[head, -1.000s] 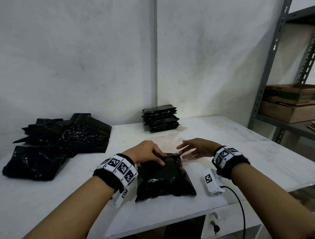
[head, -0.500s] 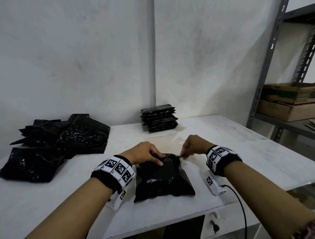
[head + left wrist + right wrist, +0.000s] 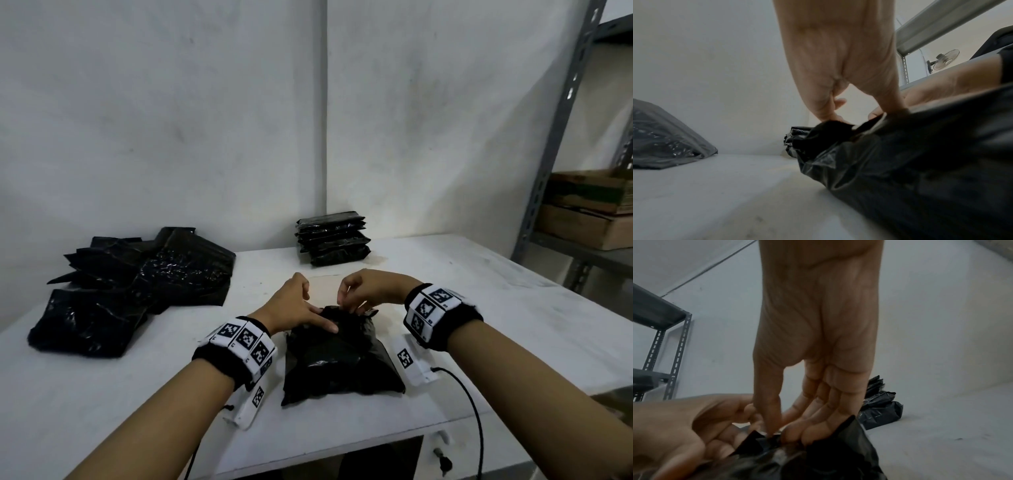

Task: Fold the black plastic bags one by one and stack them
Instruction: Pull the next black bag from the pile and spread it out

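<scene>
The half-folded black plastic bag (image 3: 337, 356) on the white table (image 3: 479, 308) looks light, soft and slippery under the flat left hand (image 3: 294, 308), so the right hand (image 3: 363, 291) pinches its far edge.

Black wristbands (image 3: 236, 356) with white square-code tags, white camera units (image 3: 412, 359) beneath, black cable (image 3: 474, 411)
</scene>
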Motion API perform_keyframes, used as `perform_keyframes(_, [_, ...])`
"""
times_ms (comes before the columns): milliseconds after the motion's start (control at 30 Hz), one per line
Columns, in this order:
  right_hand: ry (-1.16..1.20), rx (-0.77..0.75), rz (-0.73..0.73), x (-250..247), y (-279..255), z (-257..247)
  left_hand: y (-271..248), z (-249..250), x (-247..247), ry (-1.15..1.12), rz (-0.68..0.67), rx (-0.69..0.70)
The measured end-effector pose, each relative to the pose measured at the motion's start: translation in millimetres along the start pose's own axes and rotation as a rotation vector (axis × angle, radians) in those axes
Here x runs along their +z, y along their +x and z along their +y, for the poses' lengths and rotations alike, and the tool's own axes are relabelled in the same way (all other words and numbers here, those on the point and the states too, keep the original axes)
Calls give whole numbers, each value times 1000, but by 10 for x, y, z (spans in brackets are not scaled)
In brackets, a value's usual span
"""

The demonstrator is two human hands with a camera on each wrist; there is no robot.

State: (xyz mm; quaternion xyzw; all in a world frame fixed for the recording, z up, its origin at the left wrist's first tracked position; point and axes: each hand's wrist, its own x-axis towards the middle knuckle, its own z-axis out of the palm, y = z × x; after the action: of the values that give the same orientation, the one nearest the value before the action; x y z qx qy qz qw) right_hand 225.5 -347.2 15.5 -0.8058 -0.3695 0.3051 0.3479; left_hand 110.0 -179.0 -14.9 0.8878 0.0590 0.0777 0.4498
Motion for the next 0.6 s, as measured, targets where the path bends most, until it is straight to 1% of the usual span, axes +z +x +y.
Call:
perform_keyframes(67, [-52,3,-14,25,16,2,-17,-5,-67,-45,-45,5])
perform_keyframes(100, [-69,8,-9,36,23,0,-3,-26,-126,-59,-34,11])
perform_keyframes(133, [-75,14,-3,42,25,3,15,-57,-193,-74,31,15])
perform_keyframes(167, [-78,22,-1,42,30,2,46,-102,-270,-95,142,1])
perform_keyframes(200, [-79,29,-5,41,44,-1,70,-156,-352,-126,263,-48])
perform_keyframes(233, [-69,30,-9,36,62,3,96,-219,-428,-158,351,-134])
perform_keyframes(267, [-57,27,-16,37,79,-2,102,-279,-493,-201,366,-263])
perform_keyframes(300, [-51,22,-24,31,86,-7,84,-303,-523,-266,311,-400])
perform_keyframes(333, [-62,13,-36,28,88,-13,51,-316,-530,-343,215,-514])
perform_keyframes(367, [-83,5,-52,28,89,-18,31,-344,-521,-417,124,-589])
perform_keyframes(400, [-101,-2,-64,29,79,-22,25,-365,-500,-482,62,-631])
perform_keyframes(433, [-111,-7,-73,32,74,-24,32,-411,-481,-539,40,-648])
perform_keyframes(500, [-117,-3,-80,37,65,-21,72,-488,-449,-640,44,-636])
perform_keyframes(567, [-92,7,-72,44,80,-2,122,-576,-442,-645,44,-641])
perform_keyframes(600, [-74,11,-59,47,86,6,136,-623,-435,-649,39,-666])
